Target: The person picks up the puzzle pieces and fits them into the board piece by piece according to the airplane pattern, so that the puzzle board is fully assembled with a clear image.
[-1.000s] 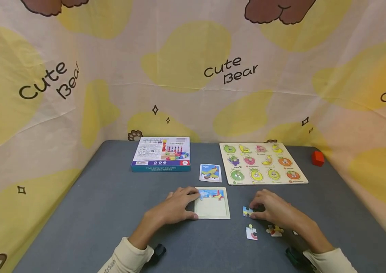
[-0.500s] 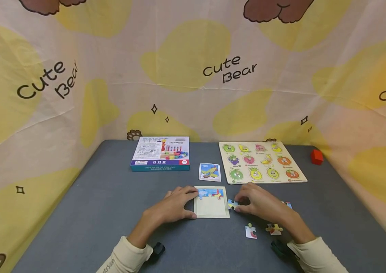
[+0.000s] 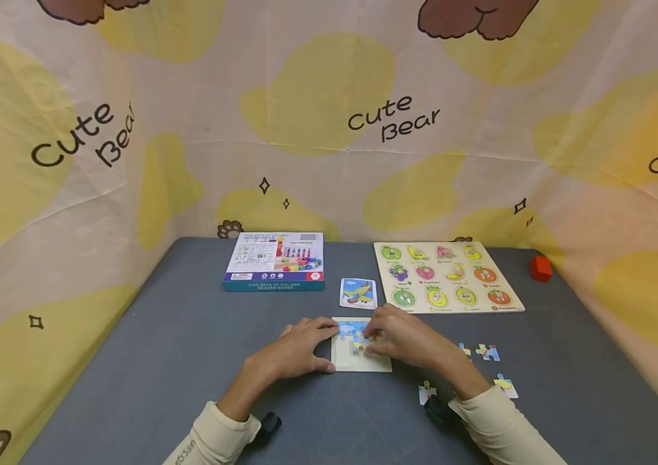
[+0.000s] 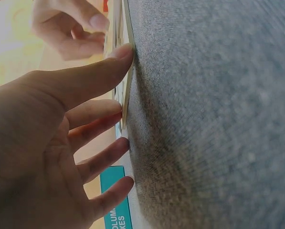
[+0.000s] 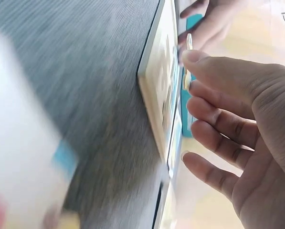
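Observation:
My left hand [image 3: 305, 349] rests at the left side of a small wooden puzzle tray [image 3: 361, 367], thumb by the near corner and index finger by the far one. In the left wrist view its fingers are spread, with the thumb tip [image 4: 122, 51] against the tray's edge. Sky-blue puzzle pieces [image 3: 350, 328] fill the tray's far row. Over the tray, my right hand [image 3: 407, 336] pinches a jigsaw piece [image 5: 188, 76] between thumb and index finger. The right wrist view shows that piece edge-on, raised above the tray. My right hand covers the tray's right part.
Loose jigsaw pieces [image 3: 488, 352] lie on the grey table right of the tray, partly behind my right forearm. Farther back are a picture card [image 3: 358, 294], a beaded-set box [image 3: 274, 263], a fruit board [image 3: 451, 279] and a red block [image 3: 541, 268].
My right hand has carried the jigsaw piece leftward from the table on the right to above the tray. My left hand has stayed at the tray's left side.

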Motion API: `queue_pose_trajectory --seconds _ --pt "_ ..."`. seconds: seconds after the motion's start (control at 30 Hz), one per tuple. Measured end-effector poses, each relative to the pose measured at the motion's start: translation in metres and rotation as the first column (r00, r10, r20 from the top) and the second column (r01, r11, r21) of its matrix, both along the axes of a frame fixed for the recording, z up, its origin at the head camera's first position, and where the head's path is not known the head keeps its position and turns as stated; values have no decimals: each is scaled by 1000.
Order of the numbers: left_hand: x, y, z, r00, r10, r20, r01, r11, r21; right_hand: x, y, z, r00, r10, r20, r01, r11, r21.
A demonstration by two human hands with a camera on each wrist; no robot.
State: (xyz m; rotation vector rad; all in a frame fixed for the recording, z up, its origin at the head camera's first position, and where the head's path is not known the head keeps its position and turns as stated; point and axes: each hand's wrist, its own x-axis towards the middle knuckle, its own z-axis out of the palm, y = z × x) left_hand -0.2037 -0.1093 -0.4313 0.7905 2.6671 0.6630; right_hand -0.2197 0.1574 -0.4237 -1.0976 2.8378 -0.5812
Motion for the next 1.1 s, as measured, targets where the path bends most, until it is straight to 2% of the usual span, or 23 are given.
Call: queue_pose_trajectory --seconds 0.13,0.23,0.63,1.1 --pt "-2 -1 -2 1000 -1 -3 1 1000 6 -3 -12 2 999 37 -34 -36 999 18" --pt "-3 -1 -3 1000 -7 -7 7 1000 13 -6 -18 2 998 56 -29 -56 998 19" --pt "-3 -2 -3 1000 -15 -5 15 1000 21 -12 -30 -8 999 31 23 -31 999 8" --pt "-2 -2 -2 1000 -18 -12 19 999 36 -10 -30 -9 998 54 12 -54 999 -9"
